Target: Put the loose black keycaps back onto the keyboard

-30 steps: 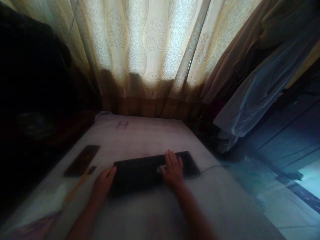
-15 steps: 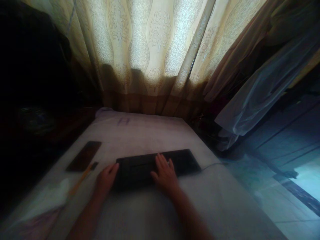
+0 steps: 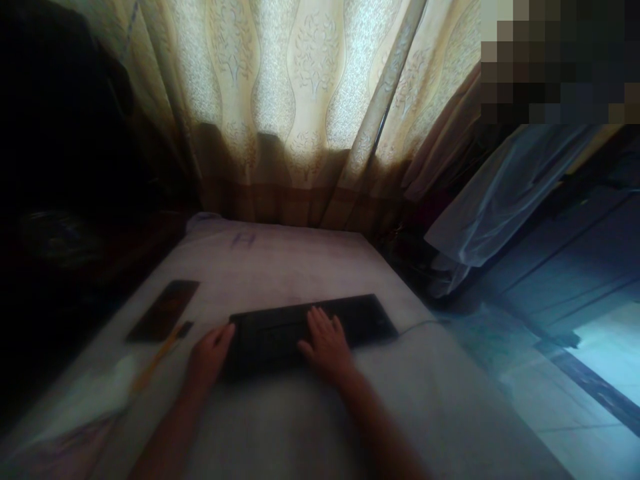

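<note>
A long black keyboard (image 3: 280, 337) lies at a slight slant on the pale cloth, a thin cable leaving its right end; its keys do not show in the dim light. My left hand (image 3: 210, 352) is closed at the keyboard's left end, thumb along the edge and fingertips partly hidden. Across the keyboard's middle rests my right hand (image 3: 327, 343), flat with its fingers stretched out. Left of my left hand is a small tool with a yellow handle (image 3: 159, 357) and a dark head, perhaps a brush. Just beyond it lies a dark flat rectangular thing (image 3: 164, 311).
The pale cloth (image 3: 295, 267) covers a table-like surface. White crumpled material (image 3: 95, 393) lies at the near left. A patterned curtain (image 3: 315, 73) hangs behind, hanging cloth (image 3: 493, 200) is at the right, and a tiled floor (image 3: 580, 407) shows below.
The whole view has shifted slightly, so things appear a little further left. Both hands keep their places on the keyboard.
</note>
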The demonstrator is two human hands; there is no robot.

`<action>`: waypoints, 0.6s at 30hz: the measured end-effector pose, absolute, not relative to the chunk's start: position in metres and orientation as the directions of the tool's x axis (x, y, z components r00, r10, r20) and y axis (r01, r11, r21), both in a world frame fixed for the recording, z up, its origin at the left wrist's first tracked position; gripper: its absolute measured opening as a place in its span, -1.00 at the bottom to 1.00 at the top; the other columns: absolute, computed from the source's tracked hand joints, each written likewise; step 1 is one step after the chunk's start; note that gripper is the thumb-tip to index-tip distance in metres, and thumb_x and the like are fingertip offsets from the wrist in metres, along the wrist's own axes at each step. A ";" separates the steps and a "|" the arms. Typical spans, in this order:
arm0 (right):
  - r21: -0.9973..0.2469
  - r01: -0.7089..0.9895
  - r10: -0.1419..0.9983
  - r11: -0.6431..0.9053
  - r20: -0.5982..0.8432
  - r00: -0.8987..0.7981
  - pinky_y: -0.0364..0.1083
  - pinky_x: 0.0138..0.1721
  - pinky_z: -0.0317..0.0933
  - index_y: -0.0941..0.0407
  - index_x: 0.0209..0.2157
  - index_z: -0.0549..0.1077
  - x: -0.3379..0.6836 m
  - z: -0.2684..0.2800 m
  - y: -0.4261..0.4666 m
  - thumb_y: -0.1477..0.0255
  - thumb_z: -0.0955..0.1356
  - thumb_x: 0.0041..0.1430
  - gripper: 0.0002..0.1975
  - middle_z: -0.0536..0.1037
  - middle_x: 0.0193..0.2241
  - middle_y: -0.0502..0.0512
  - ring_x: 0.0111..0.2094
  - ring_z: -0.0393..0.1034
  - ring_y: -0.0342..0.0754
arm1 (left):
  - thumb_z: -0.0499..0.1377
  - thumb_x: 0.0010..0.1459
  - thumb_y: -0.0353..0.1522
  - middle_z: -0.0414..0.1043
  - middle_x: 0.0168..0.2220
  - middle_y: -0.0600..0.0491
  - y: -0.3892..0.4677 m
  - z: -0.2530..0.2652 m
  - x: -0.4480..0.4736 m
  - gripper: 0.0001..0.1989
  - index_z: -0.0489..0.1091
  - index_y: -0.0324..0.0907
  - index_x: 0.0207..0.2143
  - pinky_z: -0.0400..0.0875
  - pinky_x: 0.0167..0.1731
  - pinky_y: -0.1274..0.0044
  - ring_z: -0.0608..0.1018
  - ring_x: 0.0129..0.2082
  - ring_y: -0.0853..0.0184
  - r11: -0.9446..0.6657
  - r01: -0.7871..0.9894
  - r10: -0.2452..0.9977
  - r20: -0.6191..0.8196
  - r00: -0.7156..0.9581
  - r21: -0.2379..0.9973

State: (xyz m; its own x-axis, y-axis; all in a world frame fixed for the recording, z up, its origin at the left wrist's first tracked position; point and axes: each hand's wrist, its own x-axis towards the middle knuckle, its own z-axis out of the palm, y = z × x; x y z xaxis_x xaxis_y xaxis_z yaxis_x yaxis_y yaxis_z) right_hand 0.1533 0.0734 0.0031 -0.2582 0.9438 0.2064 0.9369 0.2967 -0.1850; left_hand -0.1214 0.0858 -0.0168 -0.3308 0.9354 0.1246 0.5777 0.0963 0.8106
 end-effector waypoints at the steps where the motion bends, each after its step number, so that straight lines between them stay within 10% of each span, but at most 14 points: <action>1: -0.187 0.935 0.944 0.303 0.197 -0.266 0.20 0.32 -0.23 0.22 0.30 0.15 0.153 0.003 0.073 0.12 0.14 0.34 -0.35 0.07 0.34 0.24 0.35 -0.08 0.11 | 0.07 0.07 -0.10 0.62 -0.29 -0.05 0.086 -0.017 -0.122 -0.63 0.57 -0.13 -0.34 0.51 -0.16 0.35 0.62 -0.18 0.06 0.099 0.578 0.936 0.122 -0.331 0.810; 18: -0.162 0.949 0.950 0.272 0.205 -0.237 0.24 0.30 -0.23 0.23 0.30 0.15 0.165 -0.007 0.077 0.16 0.16 0.31 -0.36 0.11 0.33 0.29 0.35 -0.06 0.15 | 0.04 0.09 -0.11 0.62 -0.24 -0.09 0.083 -0.013 -0.120 -0.58 0.56 -0.19 -0.31 0.46 -0.09 0.37 0.61 -0.14 0.08 0.128 0.608 0.943 0.094 -0.320 0.784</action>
State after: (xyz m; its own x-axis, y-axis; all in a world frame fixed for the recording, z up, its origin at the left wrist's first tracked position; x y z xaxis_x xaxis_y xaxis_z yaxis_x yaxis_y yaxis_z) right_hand 0.1654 0.0774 -0.0070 -0.2374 0.9495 0.2051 0.9486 0.2721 -0.1617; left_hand -0.1196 0.0830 -0.0131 -0.3197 0.9429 0.0941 0.6076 0.1278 0.7839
